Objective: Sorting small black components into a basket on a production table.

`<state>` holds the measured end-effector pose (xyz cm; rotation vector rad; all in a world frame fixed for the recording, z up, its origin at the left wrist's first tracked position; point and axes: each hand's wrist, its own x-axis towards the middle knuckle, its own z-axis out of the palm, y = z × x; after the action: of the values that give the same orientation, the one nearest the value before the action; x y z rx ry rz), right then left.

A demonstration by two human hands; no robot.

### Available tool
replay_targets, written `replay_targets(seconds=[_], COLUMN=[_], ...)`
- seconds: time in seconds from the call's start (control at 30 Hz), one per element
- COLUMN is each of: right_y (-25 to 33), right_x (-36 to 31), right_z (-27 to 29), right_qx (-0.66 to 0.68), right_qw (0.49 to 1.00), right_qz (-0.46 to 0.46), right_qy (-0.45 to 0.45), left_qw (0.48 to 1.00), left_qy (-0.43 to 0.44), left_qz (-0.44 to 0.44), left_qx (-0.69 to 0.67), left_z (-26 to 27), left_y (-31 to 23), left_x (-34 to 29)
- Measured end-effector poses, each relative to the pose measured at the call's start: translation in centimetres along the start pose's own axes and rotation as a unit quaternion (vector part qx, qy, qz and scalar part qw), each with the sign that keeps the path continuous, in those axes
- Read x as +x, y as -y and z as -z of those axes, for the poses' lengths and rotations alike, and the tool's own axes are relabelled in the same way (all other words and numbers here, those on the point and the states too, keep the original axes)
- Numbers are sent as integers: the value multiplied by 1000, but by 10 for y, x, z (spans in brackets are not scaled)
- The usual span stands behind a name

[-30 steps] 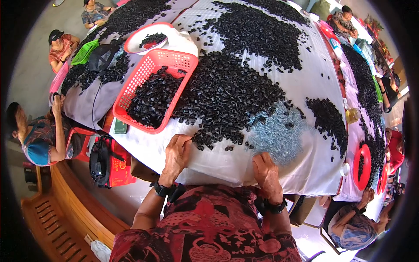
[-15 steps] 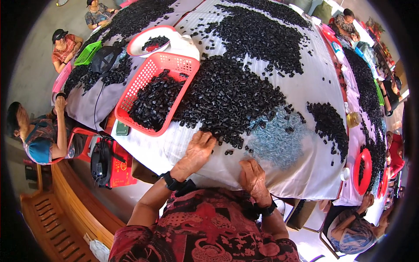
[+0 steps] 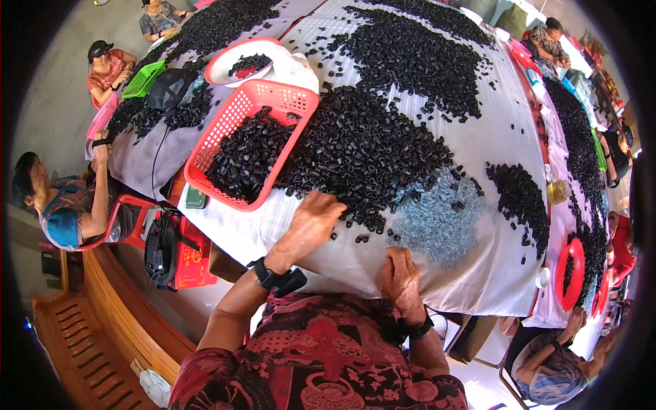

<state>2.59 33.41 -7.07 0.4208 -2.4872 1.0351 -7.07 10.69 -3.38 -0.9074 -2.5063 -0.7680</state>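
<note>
My left hand [image 3: 309, 224] is closed, its fingers curled together at the near edge of a big pile of small black tube-shaped plastic parts [image 3: 362, 147]. Whatever its fingers may hold is hidden. My right hand [image 3: 402, 281], also closed with thumb and fingers pressed together, is over the white cloth [image 3: 355, 263] close to the table's front edge. I cannot make out anything in its grip. Just beyond it lies a heap of small clear bluish pieces [image 3: 444, 222]. A red perforated basket [image 3: 193, 164] full of black parts stands left of the pile.
A white basin with a red rim [image 3: 222, 60] stands behind the basket. More black parts [image 3: 519, 201] lie to the right, past the clear pieces. A small green box [image 3: 195, 198] sits at the left table edge. Several people work around the tables, one [image 3: 72, 205] at left.
My left hand has drawn its fingers off the black parts' edge and curled them in. My right hand's fingers have folded tighter. The whole view has shifted slightly.
</note>
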Motion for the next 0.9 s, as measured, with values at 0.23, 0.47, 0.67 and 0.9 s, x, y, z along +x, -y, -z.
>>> replay_targets(seconds=[0.23,0.47,0.67,0.9], right_y=[1,7,2,2], right_x=[1,7,3,4], right_z=[1,7,2,4], right_qx=[8,21,19,29], right_qw=[1000,999,999,999], right_qz=[-14,-28,-36,-28], right_qy=[14,21,36,17], left_qw=[984,997,991,993], left_qy=[111,77,97,86], left_qz=[71,-10,-55,-14], left_qx=[120,28,80,81], left_z=[-15,-9,-43,-47], left_y=[0,-17,-21,-26], left_x=[1,24,33,28])
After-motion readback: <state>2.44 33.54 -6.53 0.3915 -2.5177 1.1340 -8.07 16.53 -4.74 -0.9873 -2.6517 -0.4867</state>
